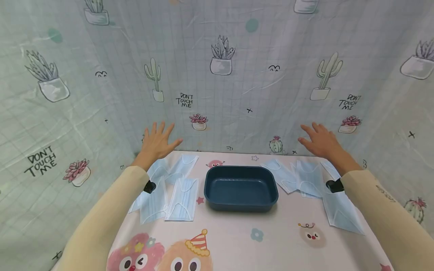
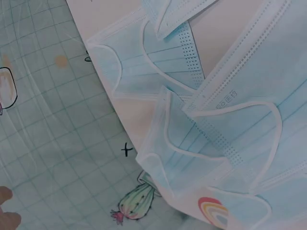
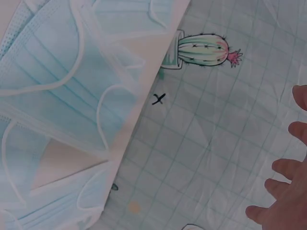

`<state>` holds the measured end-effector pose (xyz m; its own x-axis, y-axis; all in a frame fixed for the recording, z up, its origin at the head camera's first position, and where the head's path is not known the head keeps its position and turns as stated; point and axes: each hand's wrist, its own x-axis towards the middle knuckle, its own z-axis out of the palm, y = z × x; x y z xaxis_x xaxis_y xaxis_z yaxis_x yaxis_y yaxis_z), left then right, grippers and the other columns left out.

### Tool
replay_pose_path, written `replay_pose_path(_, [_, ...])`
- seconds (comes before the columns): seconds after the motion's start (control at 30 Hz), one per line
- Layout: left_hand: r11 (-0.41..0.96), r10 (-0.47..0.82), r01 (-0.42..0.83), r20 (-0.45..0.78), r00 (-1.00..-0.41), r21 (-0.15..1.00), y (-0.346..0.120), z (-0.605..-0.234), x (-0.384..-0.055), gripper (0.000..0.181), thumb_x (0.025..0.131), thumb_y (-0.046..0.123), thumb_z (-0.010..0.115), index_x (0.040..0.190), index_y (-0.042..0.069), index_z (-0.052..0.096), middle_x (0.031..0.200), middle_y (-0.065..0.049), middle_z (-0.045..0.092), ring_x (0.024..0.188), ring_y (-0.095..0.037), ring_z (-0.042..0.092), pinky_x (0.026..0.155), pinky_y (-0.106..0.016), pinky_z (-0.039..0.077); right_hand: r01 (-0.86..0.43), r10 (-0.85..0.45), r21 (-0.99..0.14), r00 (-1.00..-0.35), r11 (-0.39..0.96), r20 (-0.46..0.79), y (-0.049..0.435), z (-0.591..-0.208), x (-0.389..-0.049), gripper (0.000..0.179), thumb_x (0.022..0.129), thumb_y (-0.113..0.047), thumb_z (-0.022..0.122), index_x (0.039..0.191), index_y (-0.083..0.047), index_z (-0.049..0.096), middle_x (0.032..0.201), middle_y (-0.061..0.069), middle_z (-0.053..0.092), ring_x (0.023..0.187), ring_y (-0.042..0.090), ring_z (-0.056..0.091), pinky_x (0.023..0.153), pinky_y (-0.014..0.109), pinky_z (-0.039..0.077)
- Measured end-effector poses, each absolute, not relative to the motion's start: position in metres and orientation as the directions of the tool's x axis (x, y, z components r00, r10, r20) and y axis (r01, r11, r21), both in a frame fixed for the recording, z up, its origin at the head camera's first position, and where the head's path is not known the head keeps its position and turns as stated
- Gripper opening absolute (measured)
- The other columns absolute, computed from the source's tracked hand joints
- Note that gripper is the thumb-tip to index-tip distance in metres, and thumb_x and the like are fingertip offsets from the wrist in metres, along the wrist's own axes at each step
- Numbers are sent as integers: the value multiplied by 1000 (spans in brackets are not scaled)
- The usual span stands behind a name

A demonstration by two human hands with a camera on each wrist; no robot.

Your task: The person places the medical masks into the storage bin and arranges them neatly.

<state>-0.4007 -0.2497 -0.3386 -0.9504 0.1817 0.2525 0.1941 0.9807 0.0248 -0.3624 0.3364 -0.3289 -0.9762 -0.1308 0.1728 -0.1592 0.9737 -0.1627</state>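
Note:
My left hand (image 1: 157, 145) is spread with straight fingers above the far left of the table, and nothing is in it. Below its wrist lie several overlapping light blue face masks (image 1: 183, 199) with white ear loops. My right hand (image 1: 318, 141) hovers on the far right, fingers extended and holding nothing. Another loose group of face masks (image 1: 308, 175) lies beneath that wrist. Between the two groups sits a dark blue rectangular bin (image 1: 240, 206), its inside bare. The left wrist view shows masks (image 2: 177, 139) overlapping near the table edge; in the right wrist view, fingers (image 3: 288, 168) show at the right.
The table (image 1: 234, 241) has a pale cover printed with cartoon faces. A grey-green curtain (image 1: 251, 90) with cactus prints rises behind the table and along both sides. Dark wrist cameras (image 1: 335, 185) sit on both sleeves.

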Motion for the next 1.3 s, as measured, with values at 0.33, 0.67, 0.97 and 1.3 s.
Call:
replay_pose_path(0.33, [981, 174, 190, 234, -956, 44, -249, -337, -390, 92, 97, 79, 33, 167, 21, 19, 172, -25, 14, 156, -56, 3, 121, -79, 4, -204, -175, -121, -961, 971, 214, 328, -329, -350, 67, 108, -43, 45, 160, -4, 30, 162, 40, 19, 149, 63, 16, 114, 84, 15])
replay_pose_path(0.67, [978, 186, 202, 235, -954, 44, -239, -340, -363, 93, 96, 80, 37, 166, 21, 21, 171, -23, 18, 157, -56, 5, 120, -80, 4, -256, -225, -114, -946, 960, 235, 316, -354, -316, 67, 105, -43, 52, 158, -6, 36, 163, 38, 23, 149, 63, 19, 113, 84, 16])
replay_pose_path(0.97, [951, 183, 238, 264, -947, 195, -214, -361, -327, 92, 96, 75, 44, 166, 21, 22, 171, -22, 20, 158, -53, 4, 118, -82, 4, -335, -297, -154, -928, 930, 226, 307, -368, -288, 63, 101, -36, 62, 154, -6, 44, 160, 36, 32, 146, 61, 29, 111, 82, 27])
replay_pose_path(1.3, [788, 160, 320, 327, -931, 526, -167, -385, -294, 80, 99, 57, 58, 165, 24, 26, 165, -14, 39, 152, -42, 36, 117, -73, 32, -368, -199, -377, -887, 850, 416, 304, -396, -266, 38, 102, -20, 63, 136, -3, 61, 143, 28, 56, 130, 49, 53, 100, 70, 49])
